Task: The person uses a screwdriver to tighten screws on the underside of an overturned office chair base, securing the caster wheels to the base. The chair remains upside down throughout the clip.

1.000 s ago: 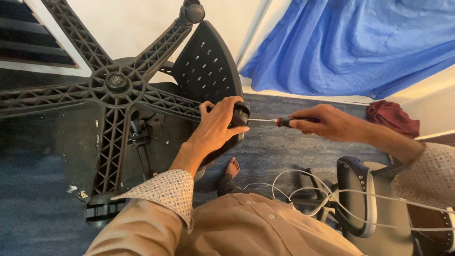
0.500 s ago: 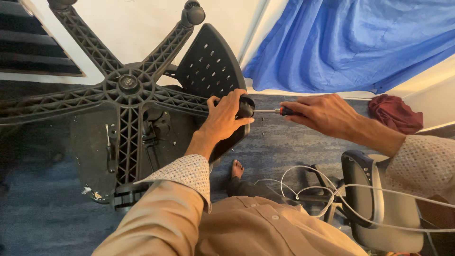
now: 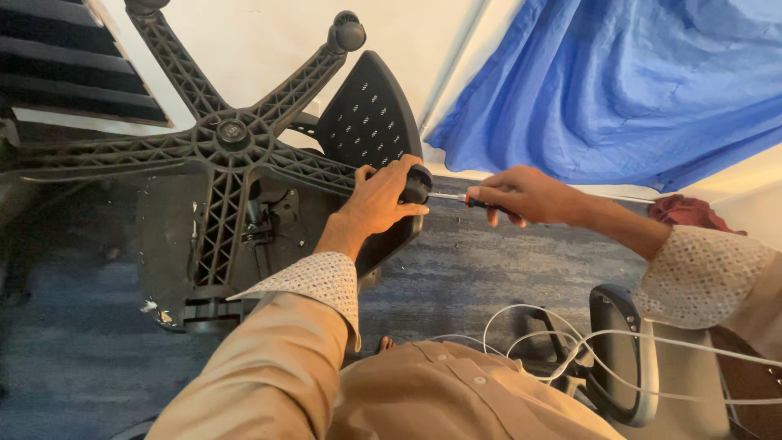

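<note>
Overturned office chair [image 3: 244,212] lies centre-left of frame, star base [image 3: 232,134] up. Left hand [image 3: 379,200] wraps fingers around a black caster [image 3: 417,183] at frame centre. Right hand [image 3: 525,195] pinches the screwdriver [image 3: 468,200] handle, fingers closed, tip at the caster. Judgement: chair heavy and rigid; caster is hard, smooth plastic, best gripped around its body; screwdriver light and stiff, held by its handle.

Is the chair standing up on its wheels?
No, the chair lies tipped over, its star-shaped base facing the camera.
</note>
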